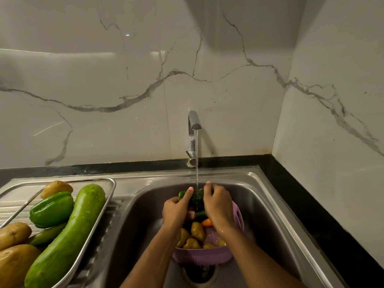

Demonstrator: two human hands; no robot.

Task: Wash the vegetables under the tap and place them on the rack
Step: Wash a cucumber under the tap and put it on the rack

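Water runs from the steel tap (194, 121) onto a dark green cucumber (196, 198). My left hand (176, 209) and my right hand (218, 202) both grip that cucumber, held over a purple colander (239, 217) in the sink (276, 221). Inside the colander lie potatoes (197, 230) and something orange (206, 222). On the left, the steel mesh rack (108, 183) holds a long light green gourd (70, 235), a green pepper (52, 208) and several potatoes (56, 188).
The marble wall rises behind the tap and on the right. A black counter (301, 200) runs along the sink's right side. The drain (199, 275) lies just below the colander. The ribbed drainboard (14, 208) carries the rack.
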